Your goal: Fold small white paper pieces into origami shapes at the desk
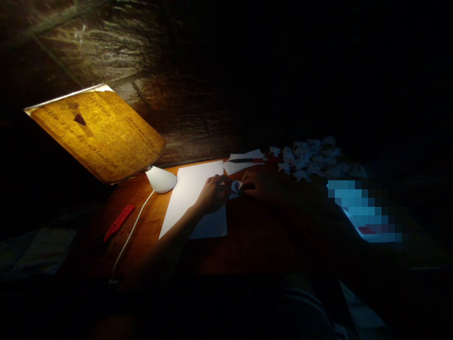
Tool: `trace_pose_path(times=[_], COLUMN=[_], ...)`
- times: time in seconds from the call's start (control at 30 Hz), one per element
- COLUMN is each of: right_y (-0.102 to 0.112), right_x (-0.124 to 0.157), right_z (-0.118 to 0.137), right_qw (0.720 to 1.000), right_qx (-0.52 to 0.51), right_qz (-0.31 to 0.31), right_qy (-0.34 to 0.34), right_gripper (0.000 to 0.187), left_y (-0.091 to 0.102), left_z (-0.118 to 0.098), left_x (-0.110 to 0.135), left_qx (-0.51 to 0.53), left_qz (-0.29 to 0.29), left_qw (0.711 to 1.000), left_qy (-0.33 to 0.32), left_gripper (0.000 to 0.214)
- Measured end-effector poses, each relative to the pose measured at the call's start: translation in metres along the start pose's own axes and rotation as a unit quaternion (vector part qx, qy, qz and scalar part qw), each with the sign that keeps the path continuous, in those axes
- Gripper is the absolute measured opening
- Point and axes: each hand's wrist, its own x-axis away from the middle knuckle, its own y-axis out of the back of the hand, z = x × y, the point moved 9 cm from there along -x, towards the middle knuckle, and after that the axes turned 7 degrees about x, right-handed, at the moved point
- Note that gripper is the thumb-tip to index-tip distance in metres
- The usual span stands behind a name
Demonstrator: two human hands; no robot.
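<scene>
Dim cloth with pale stripes (307, 298) lay nearest the camera; beyond it was the wooden table (247, 248), bearing a lit lamp (101, 137) with a printed shade, white sheets (203, 227) beside the lamp's base, and a cluster of folded paper pieces (307, 158) at the far right. The left hand (214, 192), above the sheets, and the right hand (255, 186), past their right edge, had fingers curled nearly closed, gripping a small folded paper (236, 188) between them; the exact finger gap could not be told in shadow.
</scene>
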Motion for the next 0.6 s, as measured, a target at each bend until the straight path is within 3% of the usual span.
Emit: trace_pose_path(times=[0.13, 0.6], right_y=[0.002, -0.001], right_x=[0.000, -0.002], right_z=[-0.001, -0.008], right_qw=[1.000, 0.999], right_qx=[-0.029, -0.040], right_qz=[0.011, 0.010], right_qy=[0.006, 0.028], right_gripper=[0.014, 0.010], left_y=[-0.001, -0.003], left_z=[0.009, 0.018], left_x=[-0.001, -0.002], left_qx=[0.007, 0.020], left_qz=[-0.010, -0.033], left_qw=[1.000, 0.999], left_qy=[0.006, 0.001], left_gripper=[0.011, 0.006])
